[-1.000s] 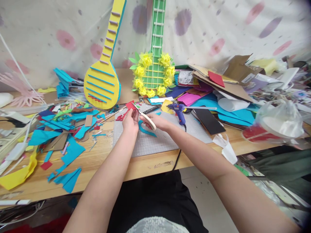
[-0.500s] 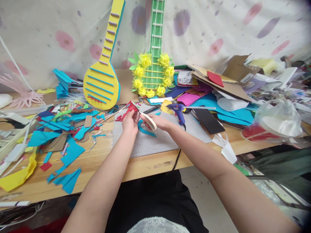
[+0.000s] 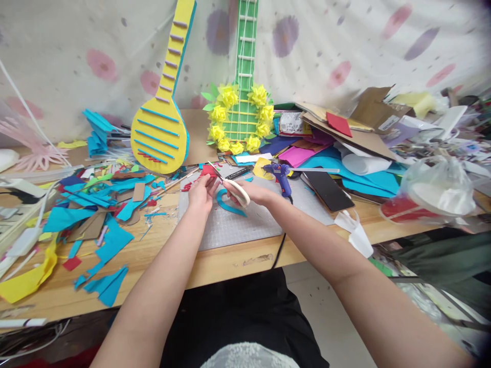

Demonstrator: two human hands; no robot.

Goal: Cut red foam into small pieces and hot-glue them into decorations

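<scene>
My left hand (image 3: 202,193) pinches a small piece of red paper (image 3: 208,170) above the grey cutting mat (image 3: 226,235). White-handled scissors (image 3: 238,193) are in my right hand (image 3: 251,192), their blades pointing up and left beside the red paper. Whether the blades touch the paper I cannot tell. Under the scissors lies a curved blue strip (image 3: 230,208) on the mat. Small red rolled pieces (image 3: 186,187) lie left of my left hand. Behind my hands rests a black marker (image 3: 238,173).
A yellow paper lute (image 3: 159,135) and a green one with yellow flowers (image 3: 241,117) lean at the back. Blue scraps (image 3: 115,237) cover the left. Rightward are a blue glue gun (image 3: 282,179), a phone (image 3: 328,189), a paper pile (image 3: 368,181) and a bagged tub (image 3: 427,199).
My left hand has shifted slightly left and down, with the red paper now showing less. The scissors have moved a little right and down with my right hand.
</scene>
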